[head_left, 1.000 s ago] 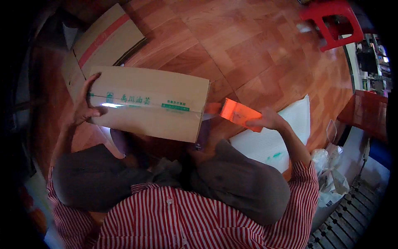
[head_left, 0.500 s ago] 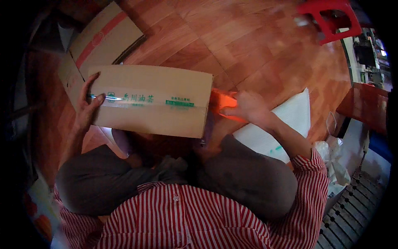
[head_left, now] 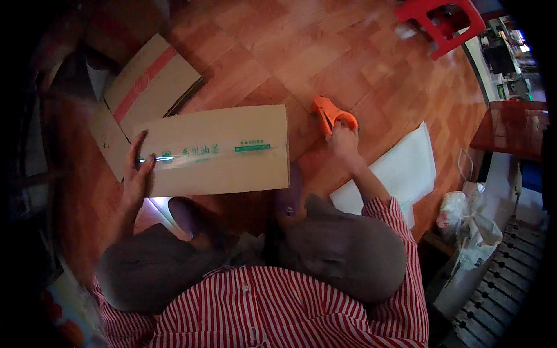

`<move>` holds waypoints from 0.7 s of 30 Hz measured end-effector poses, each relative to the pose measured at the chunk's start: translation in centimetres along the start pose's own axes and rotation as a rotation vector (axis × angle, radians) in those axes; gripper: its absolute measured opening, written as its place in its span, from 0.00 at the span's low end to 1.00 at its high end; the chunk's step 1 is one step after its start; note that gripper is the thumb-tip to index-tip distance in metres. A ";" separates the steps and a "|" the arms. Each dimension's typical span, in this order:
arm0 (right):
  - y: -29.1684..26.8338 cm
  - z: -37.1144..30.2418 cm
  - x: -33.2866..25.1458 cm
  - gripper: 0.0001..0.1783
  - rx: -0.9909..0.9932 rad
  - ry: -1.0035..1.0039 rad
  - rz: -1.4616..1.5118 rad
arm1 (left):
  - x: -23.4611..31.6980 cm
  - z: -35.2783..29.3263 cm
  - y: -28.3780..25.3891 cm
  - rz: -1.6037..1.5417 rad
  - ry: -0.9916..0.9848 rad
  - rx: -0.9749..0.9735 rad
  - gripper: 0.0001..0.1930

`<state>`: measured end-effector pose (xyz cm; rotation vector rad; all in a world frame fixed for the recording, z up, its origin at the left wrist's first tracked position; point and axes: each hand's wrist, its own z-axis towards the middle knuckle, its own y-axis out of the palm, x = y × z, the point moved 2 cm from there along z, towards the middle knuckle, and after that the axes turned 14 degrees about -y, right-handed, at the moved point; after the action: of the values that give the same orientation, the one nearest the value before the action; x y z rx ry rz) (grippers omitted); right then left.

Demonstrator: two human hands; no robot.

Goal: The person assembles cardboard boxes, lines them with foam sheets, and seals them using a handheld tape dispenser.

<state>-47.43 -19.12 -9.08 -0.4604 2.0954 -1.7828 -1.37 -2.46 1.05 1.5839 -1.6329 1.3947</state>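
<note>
A long brown cardboard box (head_left: 217, 177) with green print lies across in front of my knees. A shiny strip, like clear tape, runs along its upper face. My left hand (head_left: 139, 169) grips the box's left end, thumb on the upper face and a finger along the edge. Beyond the box's right end, my right hand (head_left: 343, 142) is closed on the rear loop of an orange tape dispenser (head_left: 326, 109). The dispenser is low over the floor or resting on it; I cannot tell which. Part of my right fingers is hidden in its loop.
Another cardboard box (head_left: 148, 78) with a red stripe lies at the far left. A white woven sheet (head_left: 400, 162) is spread on the wood-patterned floor (head_left: 267, 52) to the right. Plastic bags (head_left: 476, 232) sit beside a slatted rack (head_left: 502, 284). A red stool (head_left: 441, 29) stands far right.
My right hand has carried the orange tape dispenser away from the box's right end, farther out. The box has turned slightly, with my left hand still on its left end.
</note>
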 end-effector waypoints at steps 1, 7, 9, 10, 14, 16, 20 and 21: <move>-0.2 -0.4 -0.4 0.24 0.074 0.046 0.009 | 0.6 -0.1 0.8 -0.022 -0.015 -0.012 0.33; -5.7 1.1 -11.1 0.34 0.319 0.058 1.552 | 0.0 -0.4 1.1 -0.159 0.000 0.041 0.33; -6.9 -0.1 -13.5 0.34 0.301 -0.066 1.513 | 0.3 -0.2 1.9 -0.182 -0.027 0.053 0.33; -6.8 -0.2 -13.6 0.34 0.265 -0.084 1.602 | 0.8 -0.3 2.1 -0.195 -0.034 0.061 0.33; -6.1 -1.1 -13.6 0.33 0.039 -0.024 1.706 | 1.5 -1.0 1.6 -0.198 -0.150 0.063 0.32; -6.2 -1.3 -13.5 0.33 -0.009 0.019 1.694 | 1.2 -0.9 1.5 -0.297 -0.189 0.064 0.32; -5.2 0.3 -12.3 0.34 -0.115 0.076 1.763 | -1.2 -0.7 1.6 -0.556 -0.333 0.016 0.32; -4.5 1.8 -12.0 0.35 -0.195 0.100 1.770 | -3.3 -0.7 0.8 -0.665 -0.413 -0.011 0.31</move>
<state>-35.92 -15.88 -4.25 1.1402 1.5415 -0.4830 -1.60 -0.48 -1.77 2.2348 -1.1152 0.7415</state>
